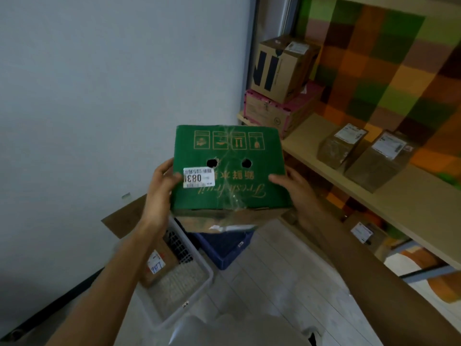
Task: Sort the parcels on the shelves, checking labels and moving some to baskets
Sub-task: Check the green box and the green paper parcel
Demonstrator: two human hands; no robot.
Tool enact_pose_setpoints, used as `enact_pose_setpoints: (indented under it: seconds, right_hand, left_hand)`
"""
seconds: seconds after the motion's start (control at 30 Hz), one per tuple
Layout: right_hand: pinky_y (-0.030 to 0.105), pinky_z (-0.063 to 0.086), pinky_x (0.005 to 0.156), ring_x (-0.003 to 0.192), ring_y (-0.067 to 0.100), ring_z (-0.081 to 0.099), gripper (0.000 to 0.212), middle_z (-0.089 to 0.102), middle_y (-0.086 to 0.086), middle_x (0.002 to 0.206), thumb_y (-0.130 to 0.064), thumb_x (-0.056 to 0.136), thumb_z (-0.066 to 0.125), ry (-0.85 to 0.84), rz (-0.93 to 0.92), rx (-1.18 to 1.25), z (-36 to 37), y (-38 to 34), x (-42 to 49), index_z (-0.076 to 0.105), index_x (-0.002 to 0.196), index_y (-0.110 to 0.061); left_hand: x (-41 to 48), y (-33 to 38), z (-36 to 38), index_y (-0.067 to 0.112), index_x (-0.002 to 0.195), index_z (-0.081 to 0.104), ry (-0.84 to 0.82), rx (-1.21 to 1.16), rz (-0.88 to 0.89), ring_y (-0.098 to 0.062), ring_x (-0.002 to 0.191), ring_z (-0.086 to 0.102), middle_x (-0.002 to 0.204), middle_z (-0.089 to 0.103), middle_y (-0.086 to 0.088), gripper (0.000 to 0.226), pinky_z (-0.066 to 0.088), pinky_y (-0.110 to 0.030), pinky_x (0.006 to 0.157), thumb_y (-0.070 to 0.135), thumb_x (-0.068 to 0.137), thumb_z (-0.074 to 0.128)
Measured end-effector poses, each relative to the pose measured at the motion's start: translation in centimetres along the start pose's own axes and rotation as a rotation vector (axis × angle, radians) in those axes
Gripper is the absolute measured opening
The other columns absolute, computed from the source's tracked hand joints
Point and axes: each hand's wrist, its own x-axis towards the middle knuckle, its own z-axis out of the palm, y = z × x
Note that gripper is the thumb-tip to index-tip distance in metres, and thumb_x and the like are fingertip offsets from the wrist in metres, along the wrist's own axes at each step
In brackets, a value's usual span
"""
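Note:
I hold a green fruit carton (232, 176) in the air, upside down, its top face turned toward me. A white label (198, 177) reading 083 sits near its left edge. My left hand (159, 193) grips the carton's left side, thumb on the face beside the label. My right hand (293, 191) grips the right side, thumb on the face. Below the carton stand a white basket (197, 293) holding a brown parcel (159, 263) and a blue basket (224, 250).
A wooden shelf (389, 196) runs along the right. It carries two brown parcels (341, 146) with white labels and, at the far end, a brown box (282, 68) on a pink-edged box (272, 113). More parcels lie on the shelf below. A plain wall is left.

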Motion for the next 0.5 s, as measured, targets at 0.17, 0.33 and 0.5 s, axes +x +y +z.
enact_pose_setpoints:
  seconds: [0.17, 0.33, 0.5]
  right_hand:
    - [0.033, 0.059, 0.082, 0.109, 0.024, 0.068, 0.058, 0.073, 0.000, 0.109, -0.063, 0.093, 0.032, -0.011, -0.114, 0.416, -2.2, -3.9, -1.3, 0.061, 0.118, -0.020]
    - [0.033, 0.055, 0.070, 0.080, 0.016, 0.072, 0.055, 0.075, -0.002, 0.082, -0.056, 0.103, 0.022, -0.027, -0.026, 0.240, -0.5, -0.3, -1.4, 0.062, 0.093, -0.020]
    - [0.047, 0.053, 0.093, 0.110, 0.028, 0.068, 0.075, 0.071, 0.009, 0.120, -0.073, 0.081, 0.038, -0.035, -0.016, 0.352, -1.8, 0.0, -1.6, 0.061, 0.129, -0.021]
  left_hand:
    - [0.4, 4.0, -0.3, 0.021, 0.141, 0.050, -0.051, -0.087, 0.127, -0.028, 0.127, 0.056, 0.140, 0.057, -0.010, 0.081, 0.047, -0.048, 0.101, 0.077, 0.088, 0.028]
    - [0.1, 2.5, 2.0, 0.030, 0.088, 0.079, -0.127, -0.019, -0.057, -0.013, 0.082, 0.073, 0.087, 0.077, 0.003, 0.076, 0.061, -0.033, 0.069, 0.054, 0.102, 0.008]
    - [1.0, 1.3, 2.4, 0.005, 0.113, 0.066, 0.047, 0.067, -0.028, -0.035, 0.096, 0.068, 0.101, 0.072, -0.015, 0.071, 0.054, -0.046, 0.085, 0.069, 0.092, 0.043]
